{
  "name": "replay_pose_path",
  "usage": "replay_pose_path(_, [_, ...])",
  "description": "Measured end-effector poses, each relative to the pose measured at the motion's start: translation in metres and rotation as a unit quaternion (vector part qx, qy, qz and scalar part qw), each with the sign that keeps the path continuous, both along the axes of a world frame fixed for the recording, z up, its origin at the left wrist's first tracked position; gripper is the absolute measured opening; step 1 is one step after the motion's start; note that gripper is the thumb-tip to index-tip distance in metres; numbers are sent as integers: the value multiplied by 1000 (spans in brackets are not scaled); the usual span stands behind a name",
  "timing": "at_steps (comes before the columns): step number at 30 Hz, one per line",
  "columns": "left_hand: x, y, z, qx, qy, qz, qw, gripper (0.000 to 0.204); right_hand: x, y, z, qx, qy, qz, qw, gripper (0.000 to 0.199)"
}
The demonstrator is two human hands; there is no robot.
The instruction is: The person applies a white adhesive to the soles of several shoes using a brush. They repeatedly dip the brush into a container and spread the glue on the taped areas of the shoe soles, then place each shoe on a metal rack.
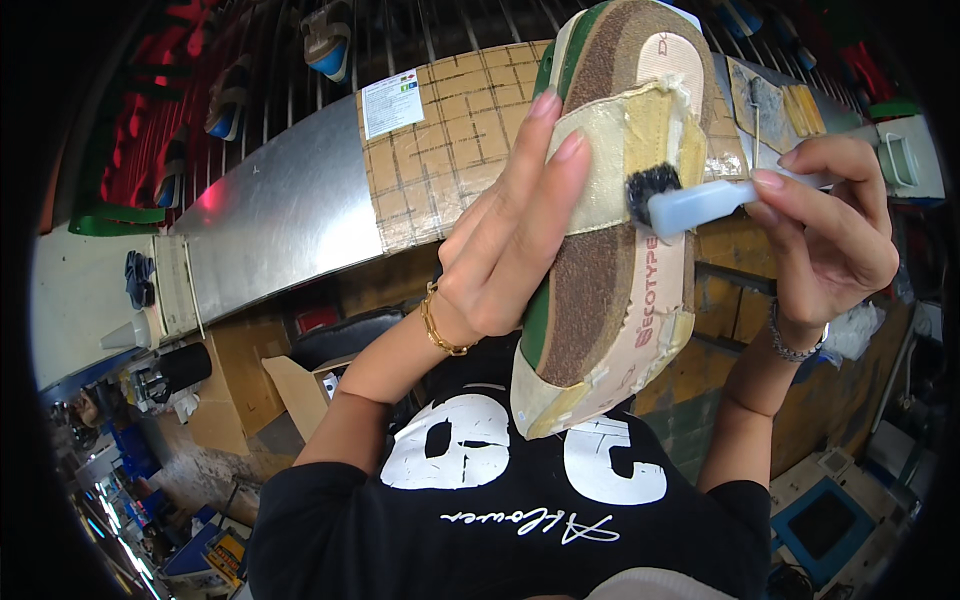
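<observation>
My left hand (505, 225) grips a shoe (600, 290) from its left side, fingers pressed along a cream strap. The shoe stands nearly upright before my chest. Its visible face has a brown cork-like border, a pale middle panel with red print, and green along the left edge. The cream strap (605, 165) wraps onto this face and ends in a rough, yellowish edge. In my right hand (835, 220), a brush (700, 207) with a pale bluish handle is pinched between thumb and fingers. Its black bristles (650, 190) touch the strap's folded end.
Beyond the shoe lies a metal bench (285, 220) with a taped cardboard sheet (440, 140). Shoes (327, 40) rest on a dark rack behind it. Cardboard boxes (240, 385) stand at lower left. A stained board (770, 100) lies at the right end.
</observation>
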State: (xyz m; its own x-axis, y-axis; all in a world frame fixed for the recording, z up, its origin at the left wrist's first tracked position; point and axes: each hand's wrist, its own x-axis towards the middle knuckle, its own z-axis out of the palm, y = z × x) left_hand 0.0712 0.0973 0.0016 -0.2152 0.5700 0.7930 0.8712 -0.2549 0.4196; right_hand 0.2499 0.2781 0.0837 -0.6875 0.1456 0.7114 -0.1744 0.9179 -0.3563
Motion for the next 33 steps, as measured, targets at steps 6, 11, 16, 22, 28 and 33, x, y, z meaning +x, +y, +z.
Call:
replay_pose_path(6, [3,-2,6,-63,-104,-5,993,56,-7,0,3,-93,-30,59,993,24])
replay_pose_path(11, [5,-1,2,-159,-268,18,950,62,-20,-25,-12,-141,70,-106,982,23])
replay_pose_path(16, [-9,5,-12,-65,-66,106,990,63,-4,-50,-11,-334,-2,-87,939,23])
replay_pose_path(22, [-15,8,-8,52,107,108,987,49,-15,-54,-17,-177,68,-150,970,27])
replay_pose_path(28, [-10,13,-3,94,96,80,988,41,-17,-44,-14,-66,114,-140,981,32])
replay_pose_path(33, [-14,17,-7,127,92,75,985,43,-13,-35,-17,-77,103,-85,988,34])
